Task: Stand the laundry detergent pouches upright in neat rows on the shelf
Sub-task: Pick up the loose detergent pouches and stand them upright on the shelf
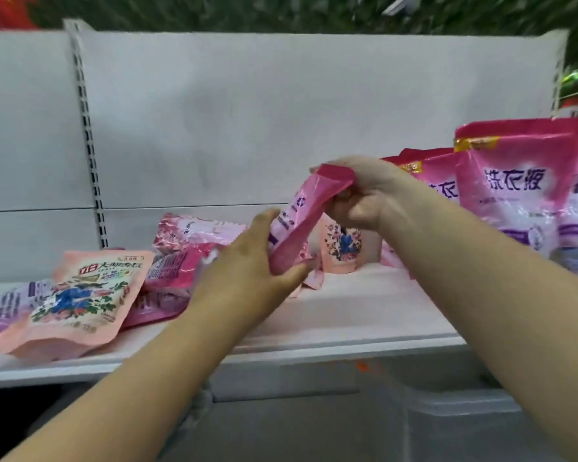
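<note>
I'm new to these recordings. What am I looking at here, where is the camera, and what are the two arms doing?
There is no machine here: these are a person's bare arms, filmed by one wide-angle camera worn on the head, looking forward and down. The person faces a white shelf. Both hands hold one pink pouch above it: the right hand pinches its top edge, and the left hand grips its lower end. On the left of the shelf, several pouches lie flat in a loose heap, a peach floral pouch foremost. On the right, larger pink and purple pouches stand upright. A small floral pouch stands behind the hands.
</note>
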`<state>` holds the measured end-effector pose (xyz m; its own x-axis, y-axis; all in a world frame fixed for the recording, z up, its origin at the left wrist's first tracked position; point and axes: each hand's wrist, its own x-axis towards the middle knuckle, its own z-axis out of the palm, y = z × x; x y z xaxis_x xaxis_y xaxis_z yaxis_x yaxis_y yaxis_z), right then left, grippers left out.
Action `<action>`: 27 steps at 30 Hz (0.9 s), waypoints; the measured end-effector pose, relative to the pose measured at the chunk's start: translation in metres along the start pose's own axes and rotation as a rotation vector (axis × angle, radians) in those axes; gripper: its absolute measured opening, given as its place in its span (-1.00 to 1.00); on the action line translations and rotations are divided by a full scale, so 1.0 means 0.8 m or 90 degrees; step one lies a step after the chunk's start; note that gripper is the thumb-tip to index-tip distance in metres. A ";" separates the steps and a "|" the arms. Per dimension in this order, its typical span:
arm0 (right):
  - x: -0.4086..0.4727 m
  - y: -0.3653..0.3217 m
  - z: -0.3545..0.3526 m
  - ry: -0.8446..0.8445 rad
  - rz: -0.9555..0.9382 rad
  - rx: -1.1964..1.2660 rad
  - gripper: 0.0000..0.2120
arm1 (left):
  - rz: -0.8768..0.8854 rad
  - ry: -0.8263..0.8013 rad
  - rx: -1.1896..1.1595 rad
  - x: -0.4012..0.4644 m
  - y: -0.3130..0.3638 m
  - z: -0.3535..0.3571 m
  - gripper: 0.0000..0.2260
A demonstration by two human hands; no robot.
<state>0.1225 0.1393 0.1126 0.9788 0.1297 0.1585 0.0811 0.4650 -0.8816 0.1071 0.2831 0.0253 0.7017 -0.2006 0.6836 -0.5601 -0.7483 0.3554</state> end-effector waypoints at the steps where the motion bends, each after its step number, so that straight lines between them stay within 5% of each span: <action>1: -0.001 0.000 0.009 -0.011 -0.022 -0.020 -0.69 | -0.021 0.034 -0.063 0.005 -0.006 0.001 -0.40; 5: -0.003 0.012 0.010 0.002 -0.092 -0.169 -0.82 | -0.070 0.125 -0.381 0.013 -0.025 -0.002 -0.61; 9: 0.011 0.055 -0.021 -0.017 -0.083 -0.313 -0.18 | -0.167 0.168 -0.617 0.020 -0.044 -0.008 -0.87; 12: 0.014 0.090 -0.022 -0.082 -0.017 -0.199 -0.49 | -0.195 0.121 -0.688 0.023 -0.045 -0.003 -0.71; 15: 0.030 0.107 -0.022 0.020 -0.073 -0.053 -0.75 | -0.214 0.117 -0.704 0.032 -0.037 0.006 -0.74; 20: 0.038 0.096 -0.032 0.118 -0.230 -0.061 -0.87 | -0.203 0.179 -0.701 0.050 -0.027 0.023 -0.82; 23: 0.038 0.086 -0.061 0.191 -0.289 -0.096 -0.86 | -0.184 0.007 -0.688 0.063 -0.014 0.029 -0.79; 25: 0.035 0.081 -0.083 0.215 -0.271 -0.117 -0.81 | -0.193 -0.171 -0.624 0.066 -0.008 0.036 -0.56; 27: 0.028 0.070 -0.099 0.205 -0.208 -0.191 -0.76 | -0.199 -0.241 -0.566 0.065 -0.005 0.046 -0.37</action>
<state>0.1640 0.0988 0.0313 0.8980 -0.2757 0.3430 0.3948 0.1606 -0.9046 0.1622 0.2520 0.0359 0.8796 -0.3792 0.2873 -0.3443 -0.0907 0.9345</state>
